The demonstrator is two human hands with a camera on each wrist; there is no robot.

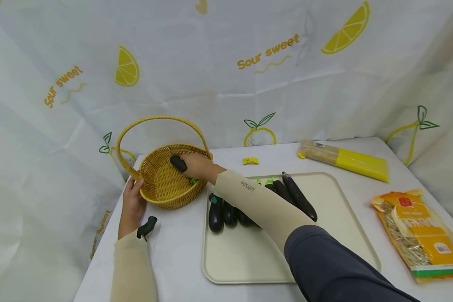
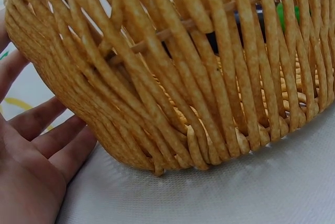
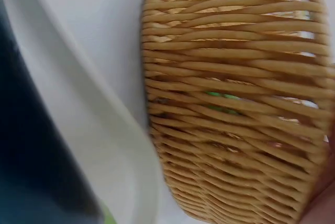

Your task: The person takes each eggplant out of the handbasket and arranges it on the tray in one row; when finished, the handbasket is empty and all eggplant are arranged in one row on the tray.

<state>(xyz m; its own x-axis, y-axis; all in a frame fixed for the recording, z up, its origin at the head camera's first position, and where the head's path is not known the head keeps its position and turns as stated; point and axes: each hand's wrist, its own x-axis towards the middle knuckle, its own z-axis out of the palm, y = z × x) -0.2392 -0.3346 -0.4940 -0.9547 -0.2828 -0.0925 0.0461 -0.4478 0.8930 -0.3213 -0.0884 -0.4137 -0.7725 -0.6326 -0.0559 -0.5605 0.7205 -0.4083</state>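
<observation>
A yellow wicker basket [image 1: 166, 180] with a tall hooped handle stands at the table's left, its mouth tipped towards me. My left hand [image 1: 133, 201] grips its left rim near the foot of the handle. In the left wrist view several fingers [image 2: 57, 116] lie along the weave outside. My right hand [image 1: 198, 165] reaches over the right rim and holds a dark eggplant [image 1: 178, 163] inside. The eggplant's green stem end [image 1: 193, 181] shows below the hand, which covers its middle. Through the weave, green also shows in the right wrist view.
A beige tray [image 1: 249, 262] beside the basket carries several eggplants [image 1: 216, 216], partly behind my right forearm. A small yellow packet [image 1: 251, 160] lies behind it. Farther right are a yellow-wrapped noodle pack [image 1: 343, 160] and an orange bag [image 1: 419, 235]. A printed white cloth [image 1: 196, 84] hangs behind.
</observation>
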